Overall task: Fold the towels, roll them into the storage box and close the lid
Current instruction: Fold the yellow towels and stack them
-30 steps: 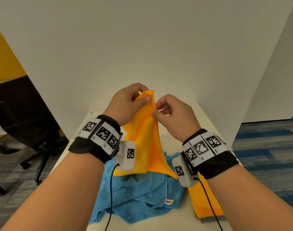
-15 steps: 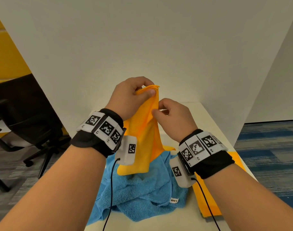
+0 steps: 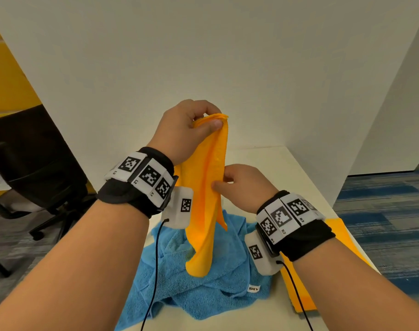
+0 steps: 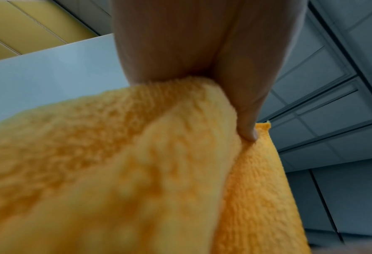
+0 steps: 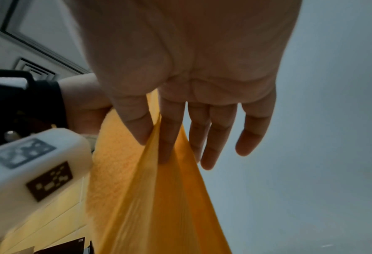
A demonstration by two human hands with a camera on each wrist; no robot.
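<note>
Slid down since 1 s ago: right hand (image 3: 242,185), now well below the left hand (image 3: 184,130) instead of level with it. Left pinching the top corner of the orange towel (image 3: 207,199); right thumb and forefinger pinching its edge lower down. Towel hanging long-axis vertical over the crumpled blue towel (image 3: 191,290) on the counter (image 3: 287,168). Lower corner directly beneath the right hand, probably next.

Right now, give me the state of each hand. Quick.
Left hand: grips the top corner of the hanging orange towel.
Right hand: pinches the same towel's edge lower down, between thumb and forefinger.
</note>
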